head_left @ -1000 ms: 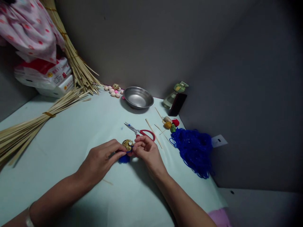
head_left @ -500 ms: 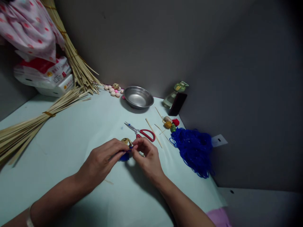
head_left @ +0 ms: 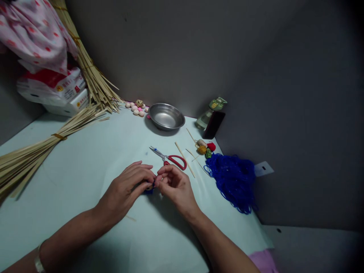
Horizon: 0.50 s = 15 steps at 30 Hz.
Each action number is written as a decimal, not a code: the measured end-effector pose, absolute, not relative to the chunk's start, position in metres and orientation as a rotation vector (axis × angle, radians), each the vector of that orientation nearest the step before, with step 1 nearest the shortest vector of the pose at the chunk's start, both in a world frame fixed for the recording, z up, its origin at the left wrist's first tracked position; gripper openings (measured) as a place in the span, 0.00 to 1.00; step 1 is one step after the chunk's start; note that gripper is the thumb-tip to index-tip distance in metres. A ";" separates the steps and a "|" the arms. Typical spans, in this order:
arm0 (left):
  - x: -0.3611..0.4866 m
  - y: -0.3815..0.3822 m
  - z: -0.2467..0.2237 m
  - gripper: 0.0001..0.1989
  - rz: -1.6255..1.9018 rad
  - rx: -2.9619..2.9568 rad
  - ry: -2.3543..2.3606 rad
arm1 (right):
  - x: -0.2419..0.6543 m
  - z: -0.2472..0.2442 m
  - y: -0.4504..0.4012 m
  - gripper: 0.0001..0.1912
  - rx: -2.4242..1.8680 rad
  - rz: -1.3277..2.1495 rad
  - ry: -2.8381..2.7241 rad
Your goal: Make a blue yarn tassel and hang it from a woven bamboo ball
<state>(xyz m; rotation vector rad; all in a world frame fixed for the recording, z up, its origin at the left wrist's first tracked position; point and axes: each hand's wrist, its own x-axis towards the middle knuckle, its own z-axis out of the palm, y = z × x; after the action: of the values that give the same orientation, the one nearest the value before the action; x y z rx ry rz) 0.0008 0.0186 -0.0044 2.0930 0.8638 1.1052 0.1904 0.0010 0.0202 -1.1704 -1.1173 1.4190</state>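
My left hand (head_left: 125, 193) is closed around a small piece with blue cord (head_left: 149, 192) on it, just above the table; most of the piece is covered by the fingers. A sliver of straw colour shows by the left thumb. With thumb and forefinger, my right hand (head_left: 174, 189) pinches the blue cord right beside the left fingertips. Beyond the hands lie scissors with red handles (head_left: 182, 167), blades partly apart and pointing to the far left. A thin flat straw strip (head_left: 184, 160) is to their right.
A heap of blue cord (head_left: 233, 182) lies on the right, near small yarn balls (head_left: 201, 150). At the back stand a metal bowl (head_left: 166, 117), small pale balls (head_left: 135, 110), a phone (head_left: 214, 125) and a green-topped bottle (head_left: 203, 119). Bundled straw strips (head_left: 42, 148) and tissue packs (head_left: 65, 91) occupy the left.
The straw-coloured part that showed between my hands is now mostly covered, as the piece has turned in my left fingers. Both hands stay in nearly the same place.
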 end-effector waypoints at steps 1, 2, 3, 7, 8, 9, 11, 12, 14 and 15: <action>0.001 0.018 -0.005 0.07 1.095 2.083 0.869 | 0.190 0.020 0.001 0.19 -1.171 1.419 -1.113; 0.001 0.018 -0.005 0.07 1.088 2.073 0.873 | 0.190 0.021 0.001 0.20 -1.170 1.417 -1.113; 0.002 0.017 -0.004 0.07 1.082 2.064 0.876 | 0.189 0.020 0.000 0.19 -1.170 1.411 -1.118; 0.004 0.016 -0.003 0.06 1.073 2.050 0.889 | 0.188 0.020 -0.001 0.17 -1.174 1.360 -1.179; 0.005 0.015 -0.003 0.05 1.071 2.049 0.906 | 0.189 0.019 -0.001 0.16 -1.172 1.349 -1.195; 0.005 0.014 -0.003 0.05 1.066 2.043 0.936 | 0.189 0.019 -0.001 0.16 -1.168 1.341 -1.204; 0.005 0.013 -0.005 0.03 1.051 2.011 1.007 | 0.191 0.019 0.000 0.14 -1.164 1.337 -1.207; 0.004 0.012 -0.005 0.05 1.044 1.992 1.033 | 0.192 0.019 0.000 0.12 -1.167 1.337 -1.203; 0.003 0.011 -0.007 0.09 1.045 1.969 1.052 | 0.194 0.019 0.001 0.10 -1.185 1.327 -1.206; 0.002 0.011 -0.008 0.10 1.053 1.974 1.045 | 0.194 0.019 0.001 0.09 -1.193 1.323 -1.221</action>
<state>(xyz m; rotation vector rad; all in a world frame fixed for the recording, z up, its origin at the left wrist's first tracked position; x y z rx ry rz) 0.0023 0.0105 -0.0083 1.9737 1.0448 1.0532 0.1944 0.0005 0.0186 -1.1933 -1.2210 1.3226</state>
